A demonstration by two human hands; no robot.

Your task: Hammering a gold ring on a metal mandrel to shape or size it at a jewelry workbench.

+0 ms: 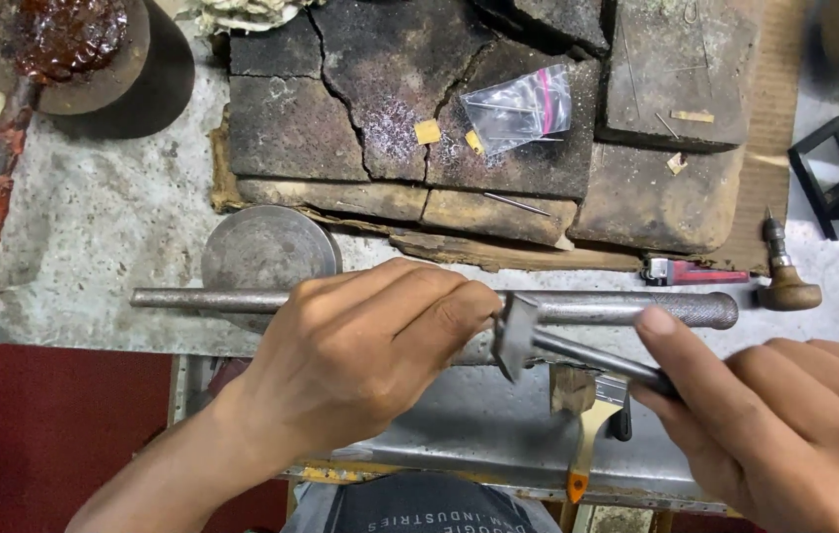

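Note:
My left hand is closed, thumb and fingertips pinched at the head of a small metal hammer; whatever they pinch is too small to see. My right hand grips the hammer's thin metal handle, thumb stretched along it. The hammer head rests against a long steel mandrel that lies across the bench, its knurled end at the right. A wooden bench peg sits just below the hammer.
Charred, cracked soldering blocks at the back hold a small plastic bag and yellow metal bits. A round steel block, a wooden-handled tool, a brush, a black frame and a pitch bowl surround the bench.

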